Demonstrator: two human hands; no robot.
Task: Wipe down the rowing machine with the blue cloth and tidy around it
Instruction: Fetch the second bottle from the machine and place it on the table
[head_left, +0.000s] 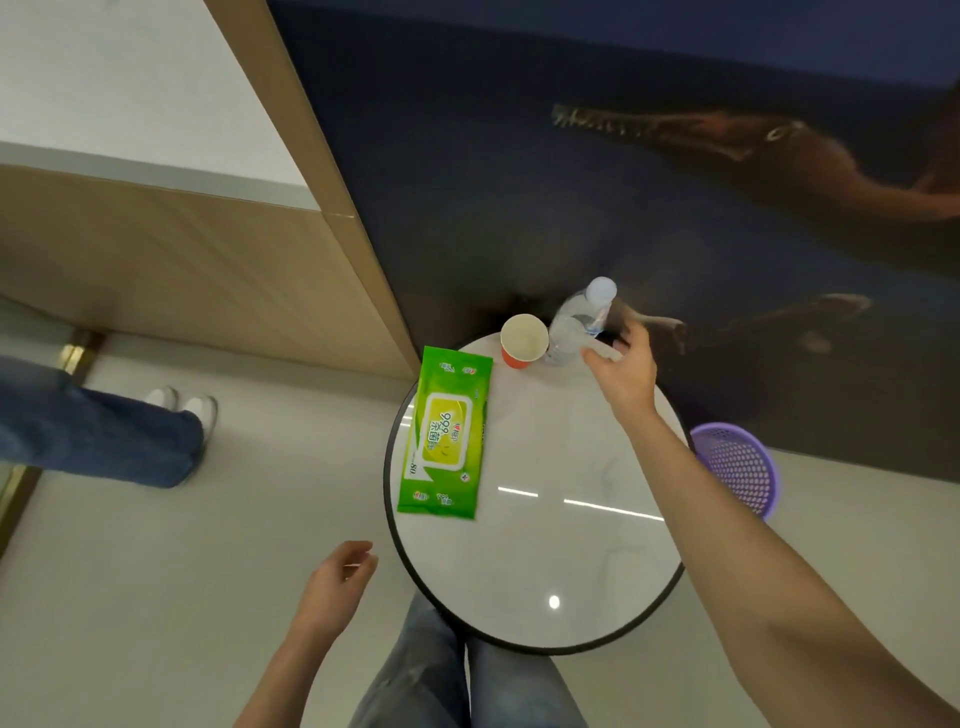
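Left hand (332, 582) loosely curled, empty; right hand (623, 366), fingers apart, beside bottle (569, 332) at surface's (545, 545) twelve o'clock. Tidying seems underway; wiping unshown.

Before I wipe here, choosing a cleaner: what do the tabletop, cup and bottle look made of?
Tabletop: glossy white stone or marble-look laminate, mirror-like light reflections, faint veining. Cup: probably paper, matte cream inside, orange outside. Bottle: clear plastic, see-through wall, pale cap.

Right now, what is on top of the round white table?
On the table, a green wipes pack lies flat at the left; an orange paper cup and a clear water bottle stand at the far edge. Whatever lies beneath the pack is covered.
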